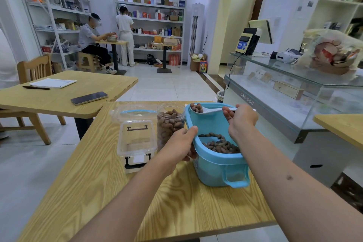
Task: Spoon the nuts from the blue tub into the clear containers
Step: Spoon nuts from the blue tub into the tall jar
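A: What carries it all?
B: A wooden table [110, 192]. Both hands reach out over it.

A: Biggest thing on it?
B: The blue tub [220, 171], directly under the right hand [240, 119] and touching the left hand [181, 146] on its right side. Dark nuts [221, 146] lie in the bottom, below the right wrist.

A: Next?
B: A clear box [136, 139] with black latches, open at the top, just left of the left hand. I see no nuts in it. Beyond it lies a clear lid [135, 113] with a blue seal.

A: And the jar?
B: A clear round jar [170, 122], open, packed with nuts nearly to the brim. It stands just beyond the left hand, between the box and the tub.

A: How is the left hand?
B: Fingers curled round the jar's lower part, thumb lying along the tub's rim.

A: And the right?
B: It pinches the handle of a white spoon [208, 110]. The bowl points left of that hand, holding a few nuts, above the tub's far rim, just right of the jar's mouth.
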